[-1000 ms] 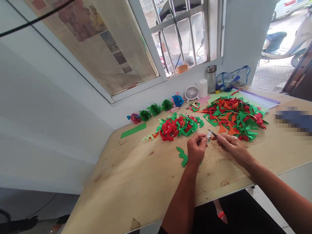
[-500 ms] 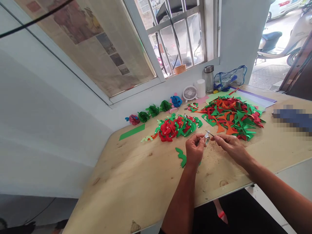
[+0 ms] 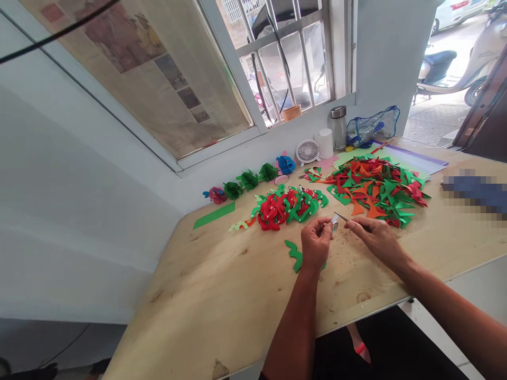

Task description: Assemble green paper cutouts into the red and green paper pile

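My left hand [image 3: 316,240] is closed in a pinch on a small white roll of tape [image 3: 335,225], whose ring shape shows past the fingertips. Between the thumb and fingers of my right hand [image 3: 372,235] is a thin, dark, pointed tool [image 3: 339,216]; its exact kind is too small to make out. The tool's tip meets or nearly meets the upper end of the white tape. Beside my left wrist lies a wavy green paper cutout [image 3: 293,255], and a bit of green also shows on the wrist's other side.
Beyond my hands lie a pile of red and green cutouts [image 3: 291,205] and a larger heap of paper scraps [image 3: 380,190]. Green paper flowers [image 3: 249,180], a small fan [image 3: 308,152], a glass bottle [image 3: 339,128] and a clear pouch [image 3: 373,127] line the wall. A green strip [image 3: 214,215] lies left.
Both hands keep nearly the same place and grip. The tool's tip and the tape have shifted very slightly against each other.
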The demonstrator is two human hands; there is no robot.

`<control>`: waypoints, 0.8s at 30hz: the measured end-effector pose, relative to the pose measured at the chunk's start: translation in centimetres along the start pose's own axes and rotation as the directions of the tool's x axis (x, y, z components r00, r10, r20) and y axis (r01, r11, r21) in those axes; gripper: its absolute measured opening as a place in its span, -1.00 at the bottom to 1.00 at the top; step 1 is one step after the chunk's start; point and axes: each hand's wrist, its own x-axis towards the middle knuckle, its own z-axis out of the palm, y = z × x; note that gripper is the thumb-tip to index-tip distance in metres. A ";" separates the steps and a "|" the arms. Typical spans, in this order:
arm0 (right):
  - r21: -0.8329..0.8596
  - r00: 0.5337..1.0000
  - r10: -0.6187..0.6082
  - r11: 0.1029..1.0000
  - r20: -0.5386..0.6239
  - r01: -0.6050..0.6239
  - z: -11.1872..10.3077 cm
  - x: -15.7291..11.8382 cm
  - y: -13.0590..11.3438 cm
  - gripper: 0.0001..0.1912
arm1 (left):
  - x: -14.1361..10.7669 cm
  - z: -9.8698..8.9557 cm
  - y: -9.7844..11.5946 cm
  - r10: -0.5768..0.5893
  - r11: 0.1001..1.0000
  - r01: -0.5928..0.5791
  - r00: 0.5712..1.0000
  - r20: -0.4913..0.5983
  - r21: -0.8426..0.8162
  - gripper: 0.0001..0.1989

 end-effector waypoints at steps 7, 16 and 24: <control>-0.063 1.000 -0.007 0.998 0.000 0.007 0.1 -0.1 -0.2 -0.59 | -0.1 -0.1 0.2 0.004 1.000 -0.003 0.999 -0.032 0.005 -0.81; -0.017 0.997 -0.078 0.997 0.026 0.078 0.2 0.0 -0.4 -0.60 | -0.1 -0.1 -0.1 0.037 0.999 -0.037 0.999 0.024 -0.011 -0.80; -0.016 0.996 -0.084 0.996 0.015 0.084 0.3 0.0 -0.4 -0.60 | 0.0 0.1 0.2 0.005 1.000 -0.004 0.999 0.037 -0.025 -0.81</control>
